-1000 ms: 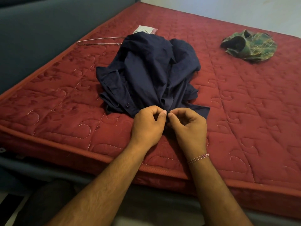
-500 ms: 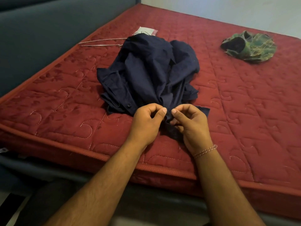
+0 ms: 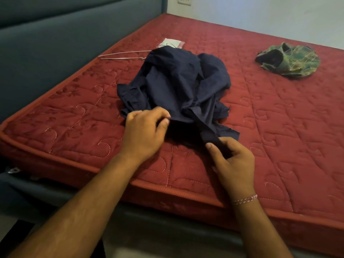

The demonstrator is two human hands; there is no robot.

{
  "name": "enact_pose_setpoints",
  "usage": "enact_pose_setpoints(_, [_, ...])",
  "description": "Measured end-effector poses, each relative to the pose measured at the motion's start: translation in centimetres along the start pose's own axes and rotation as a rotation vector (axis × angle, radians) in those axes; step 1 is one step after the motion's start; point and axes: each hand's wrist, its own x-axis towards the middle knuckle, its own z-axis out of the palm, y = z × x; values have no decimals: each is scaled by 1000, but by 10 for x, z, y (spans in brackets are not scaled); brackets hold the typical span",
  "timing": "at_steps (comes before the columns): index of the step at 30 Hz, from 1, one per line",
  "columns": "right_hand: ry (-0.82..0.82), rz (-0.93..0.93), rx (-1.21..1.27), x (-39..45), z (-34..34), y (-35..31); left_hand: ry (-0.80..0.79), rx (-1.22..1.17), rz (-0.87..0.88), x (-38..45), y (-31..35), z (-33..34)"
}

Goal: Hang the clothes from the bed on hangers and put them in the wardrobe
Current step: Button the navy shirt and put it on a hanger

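Gripping navy shirt (image 3: 178, 86) at near hem with both our hands: left hand (image 3: 144, 134) pinches one edge, right hand (image 3: 231, 162) pinches dark front strip, hands apart. Shirt lies crumpled on red mattress (image 3: 279, 131), near front edge. Wire hanger (image 3: 122, 55) sits beside shirt's far end. Green patterned garment (image 3: 289, 60) lies well apart, far right.

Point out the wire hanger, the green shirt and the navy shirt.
wire hanger (image 3: 122, 53): head view, on its upper wire.
green shirt (image 3: 290, 61): head view, middle of the crumpled heap.
navy shirt (image 3: 175, 81): head view, its broad back panel.
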Motion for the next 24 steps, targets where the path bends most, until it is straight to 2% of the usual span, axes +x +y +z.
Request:
enact_pose_setpoints(2, [-21,21,81,1,-4,2,94,-209,65,5,-11,-18])
enact_pose_setpoints(5, [-116,-35,49,12,-13,1,-16,-243,202,22,-20,-50])
enact_pose_setpoints(7, [-229,-53,18,34,-31,-5,-247,-211,245,44,-25,-75])
enact_pose_setpoints(10, [-595,69,115,92,-66,-33,-837,-212,162,101,-35,-102])
enact_pose_setpoints(11, [-633,93,114,120,-72,-43,-874,-187,135,125,-34,-103])
enact_pose_setpoints(12, [-577,92,66,142,-73,-49,-771,-147,116,144,-32,-97])
enact_pose_setpoints(15, [-34,-47,-211,197,-61,-62,15,-40,59,183,-1,-79])
enact_pose_setpoints(16, [118,-70,-185,200,-53,-72,225,-87,77,182,16,-73])
enact_pose_setpoints(17, [190,-80,-90,190,-44,-80,345,-130,96,170,30,-66])
enact_pose_setpoints(18, [221,-90,-10,175,-35,-85,409,-188,104,153,44,-58])
enact_pose_setpoints(20, [175,-86,133,138,-16,-87,472,-326,59,112,59,-42])
enact_pose_setpoints(24, [16,125,434,55,20,-55,417,-673,-200,22,70,-3])
